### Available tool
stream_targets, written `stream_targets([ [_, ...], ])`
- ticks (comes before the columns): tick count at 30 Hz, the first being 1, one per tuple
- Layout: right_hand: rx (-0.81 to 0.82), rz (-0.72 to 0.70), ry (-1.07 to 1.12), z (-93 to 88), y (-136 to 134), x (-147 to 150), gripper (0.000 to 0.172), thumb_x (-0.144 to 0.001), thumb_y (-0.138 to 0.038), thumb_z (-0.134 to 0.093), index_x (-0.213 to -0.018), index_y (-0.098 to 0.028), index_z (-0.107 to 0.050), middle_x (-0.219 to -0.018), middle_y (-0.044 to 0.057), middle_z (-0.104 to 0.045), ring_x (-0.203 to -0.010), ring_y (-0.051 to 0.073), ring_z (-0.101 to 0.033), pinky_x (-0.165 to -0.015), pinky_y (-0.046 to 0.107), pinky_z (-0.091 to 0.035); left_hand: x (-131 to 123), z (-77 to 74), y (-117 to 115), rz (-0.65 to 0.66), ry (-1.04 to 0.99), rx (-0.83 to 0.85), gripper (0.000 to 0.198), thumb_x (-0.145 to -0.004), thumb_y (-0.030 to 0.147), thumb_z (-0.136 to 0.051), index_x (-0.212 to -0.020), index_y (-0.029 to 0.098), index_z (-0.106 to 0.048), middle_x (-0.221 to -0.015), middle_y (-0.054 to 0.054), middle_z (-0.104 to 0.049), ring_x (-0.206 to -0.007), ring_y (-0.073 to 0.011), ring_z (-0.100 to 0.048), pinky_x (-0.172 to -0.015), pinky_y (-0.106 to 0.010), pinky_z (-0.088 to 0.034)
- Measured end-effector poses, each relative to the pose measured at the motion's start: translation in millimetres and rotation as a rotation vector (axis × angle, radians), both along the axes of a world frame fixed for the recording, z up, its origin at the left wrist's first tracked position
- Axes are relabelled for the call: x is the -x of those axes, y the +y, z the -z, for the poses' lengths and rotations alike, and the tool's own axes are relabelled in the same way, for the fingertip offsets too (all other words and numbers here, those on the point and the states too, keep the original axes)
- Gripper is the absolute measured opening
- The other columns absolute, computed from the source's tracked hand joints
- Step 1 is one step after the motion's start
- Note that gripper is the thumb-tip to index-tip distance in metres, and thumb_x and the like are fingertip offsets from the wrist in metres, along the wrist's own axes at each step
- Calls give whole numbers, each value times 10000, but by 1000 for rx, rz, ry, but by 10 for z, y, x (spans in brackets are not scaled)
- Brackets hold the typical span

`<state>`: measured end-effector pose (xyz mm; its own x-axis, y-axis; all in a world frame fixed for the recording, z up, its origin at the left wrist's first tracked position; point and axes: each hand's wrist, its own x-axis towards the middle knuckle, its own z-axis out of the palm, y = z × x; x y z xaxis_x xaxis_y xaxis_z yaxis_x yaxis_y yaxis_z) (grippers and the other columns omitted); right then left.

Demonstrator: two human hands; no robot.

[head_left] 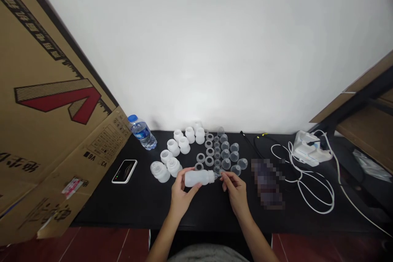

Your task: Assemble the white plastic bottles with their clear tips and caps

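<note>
The left hand (181, 196) curls around a white bottle (196, 178) lying crosswise, its neck pointing at the right hand (236, 193), whose fingers (226, 181) nearly close (touching it or not, I cannot tell).

You held a translucent white plastic bottle (195, 178) on its side, its rounded body toward your left and its narrowed neck pointing right. Your left hand (183, 193) wrapped around the body from below and behind. Your right hand (235, 191) came in from the other side, its fingertips (223, 177) right at the small clear tip (217, 176), though you could not tell whether they pinched it.
</note>
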<state>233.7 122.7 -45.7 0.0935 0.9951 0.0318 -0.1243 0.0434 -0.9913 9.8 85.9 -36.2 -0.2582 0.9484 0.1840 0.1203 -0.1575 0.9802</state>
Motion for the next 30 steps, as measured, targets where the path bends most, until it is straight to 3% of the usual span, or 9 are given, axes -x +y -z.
stream_targets([
  [12,17,37,111,-33,10,-1,373,-942,-579,-794,-945,-207,-774,-748,4,-651,-555,144,-499,-561,288,-422,18,8,-10,6,-27,-19,518,-876,419,-868,-1309,237,-650,-1296,-133,-780,-1169,-290,-776,-994,-416,-642],
  [19,-1,-66,0,-59,-15,10,367,-901,-568,-834,-889,-204,-790,-737,21,-697,-580,155,-552,-581,290,-445,12,-6,-13,10,-4,-17,530,-872,457,-865,-1307,233,-660,-1290,-133,-781,-1163,-300,-779,-992,-427,-648],
  [30,-9,-24,2,-71,-11,23,388,-929,-580,-804,-801,-216,-760,-662,0,-647,-567,156,-522,-600,299,-448,4,-32,-31,14,13,-24,535,-870,467,-864,-1305,228,-665,-1295,-147,-778,-1159,-316,-784,-971,-442,-664],
])
